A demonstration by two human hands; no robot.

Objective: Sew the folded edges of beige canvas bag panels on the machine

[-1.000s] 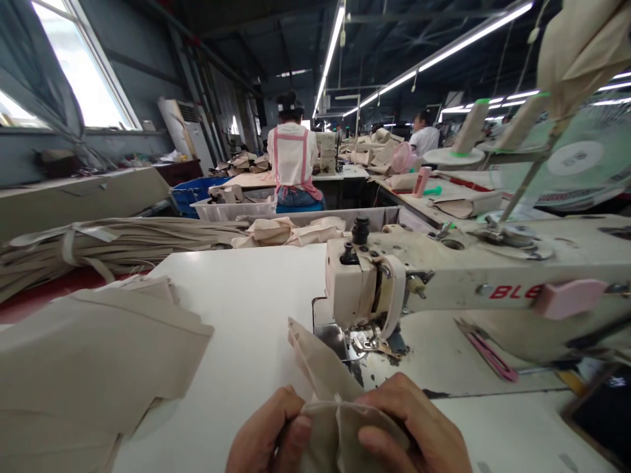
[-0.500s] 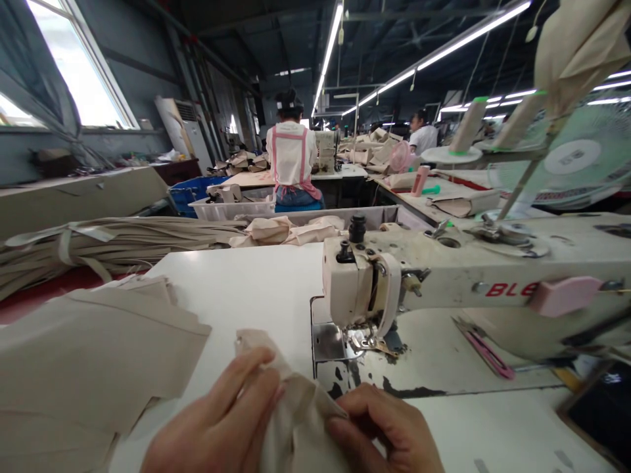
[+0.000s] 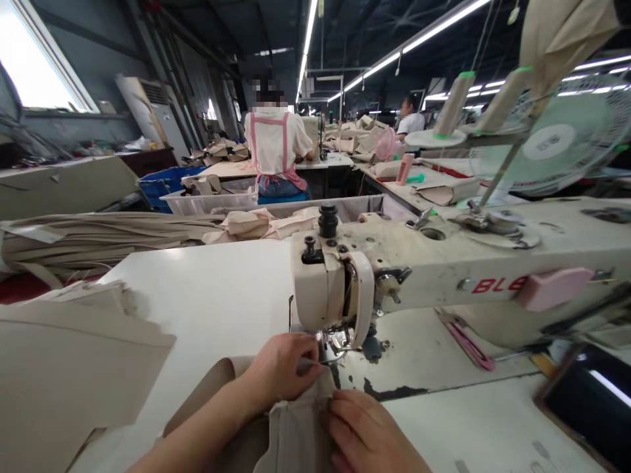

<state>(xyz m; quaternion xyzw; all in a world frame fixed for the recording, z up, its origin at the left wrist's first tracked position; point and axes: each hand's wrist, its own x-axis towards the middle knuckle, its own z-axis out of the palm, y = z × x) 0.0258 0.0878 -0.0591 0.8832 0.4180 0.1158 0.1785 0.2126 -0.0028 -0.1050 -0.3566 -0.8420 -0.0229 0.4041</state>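
A piece of beige fabric (image 3: pixel 296 427) with a stitched seam lies in front of the sewing machine (image 3: pixel 325 282). My left hand (image 3: pixel 283 368) pinches its far edge close beside the presser foot (image 3: pixel 335 341). Lower and to the right, my right hand (image 3: pixel 359 430) grips the fabric's right edge, the fingers bent over it and the thumb hidden. Part of the cloth spreads out to the left under my left forearm. Whether its tip is beneath the presser foot I cannot tell.
Beige fabric panels (image 3: pixel 73 368) are stacked at the left. Pink-handled thread snips (image 3: pixel 466 338) lie on the machine bed, and a phone-like dark screen (image 3: pixel 591 401) sits at the right. Bundled strips (image 3: pixel 108 230) lie behind the table. A person (image 3: pixel 276 144) sits ahead, facing away.
My left hand has moved forward and right to the presser foot, bringing the fabric with it. My right hand stays at the fabric's right edge. The whole view has shifted slightly.
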